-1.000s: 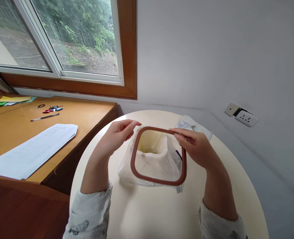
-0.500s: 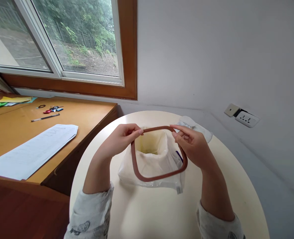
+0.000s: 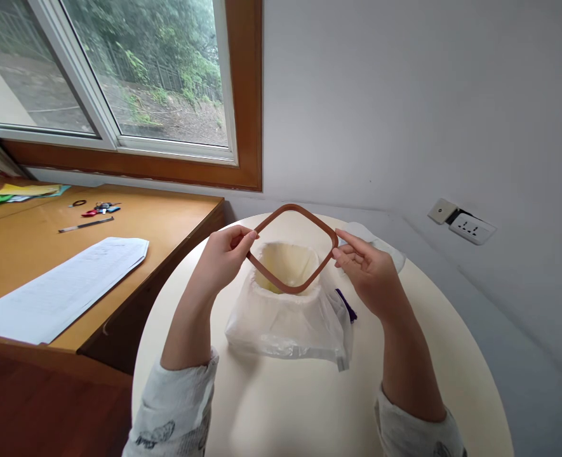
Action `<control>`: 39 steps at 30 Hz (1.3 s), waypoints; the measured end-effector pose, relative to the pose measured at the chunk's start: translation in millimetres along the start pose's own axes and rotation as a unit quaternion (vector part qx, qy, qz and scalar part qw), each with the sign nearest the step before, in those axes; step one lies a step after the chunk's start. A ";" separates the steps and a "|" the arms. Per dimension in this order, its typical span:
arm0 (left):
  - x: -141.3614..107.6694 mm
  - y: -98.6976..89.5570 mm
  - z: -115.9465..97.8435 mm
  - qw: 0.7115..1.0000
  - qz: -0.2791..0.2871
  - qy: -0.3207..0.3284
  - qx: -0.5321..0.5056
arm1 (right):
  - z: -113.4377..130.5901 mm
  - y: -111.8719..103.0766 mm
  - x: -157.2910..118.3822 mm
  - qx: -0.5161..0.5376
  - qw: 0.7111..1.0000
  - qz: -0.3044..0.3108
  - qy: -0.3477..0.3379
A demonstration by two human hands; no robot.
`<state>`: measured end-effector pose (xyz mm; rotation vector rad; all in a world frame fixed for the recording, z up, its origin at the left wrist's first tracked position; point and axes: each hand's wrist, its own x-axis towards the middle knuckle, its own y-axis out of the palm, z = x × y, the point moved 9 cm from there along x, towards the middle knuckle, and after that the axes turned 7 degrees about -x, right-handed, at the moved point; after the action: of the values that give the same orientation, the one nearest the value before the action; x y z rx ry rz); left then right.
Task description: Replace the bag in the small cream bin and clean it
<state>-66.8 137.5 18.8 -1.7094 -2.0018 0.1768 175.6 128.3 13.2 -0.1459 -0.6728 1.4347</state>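
A brown rounded-square ring (image 3: pixel 275 281) is held up between my hands, turned so that its corners point up, down and to the sides. My left hand (image 3: pixel 226 255) pinches its left corner, and my right hand (image 3: pixel 364 266) grips the right corner between thumb and fingers. Below and behind the ring stands a container lined with a whitish plastic bag (image 3: pixel 285 327), its mouth open and yellowish inside. The bag's loose edge spreads over the round table. A small dark purple item (image 3: pixel 346 304) lies at the bag's right side.
The round cream table (image 3: pixel 300 406) stands by the wall. Behind my right hand lies crumpled clear plastic (image 3: pixel 397 257). On the wooden desk (image 3: pixel 176 212) at left are papers (image 3: pixel 71 289), a pen (image 3: pixel 86 225), keys (image 3: pixel 102 209) and coloured sheets (image 3: pixel 26 190). A wall socket (image 3: pixel 472 228) is at right.
The brown ring has turned in my hands and risen, from flat side up to corner up. Its lower part no longer overlaps the front of the bag, and the purple item shows more fully.
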 end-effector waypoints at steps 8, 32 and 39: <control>-5.4 7.5 -12.9 0.999 0.044 0.020 0.005 | 4.5 4.1 0.7 -0.025 0.998 0.007 -0.055; -8.2 5.1 -6.0 0.998 0.057 -0.037 -0.012 | 8.3 30.4 -9.3 -0.087 0.978 0.185 -0.046; -4.5 -0.5 6.7 0.998 0.032 -0.055 0.009 | 6.2 35.1 -12.7 -0.088 0.969 0.224 -0.046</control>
<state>-69.8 134.5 11.9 -1.7877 -2.0187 0.3177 142.3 120.2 -3.0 -0.3924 -0.8831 1.8201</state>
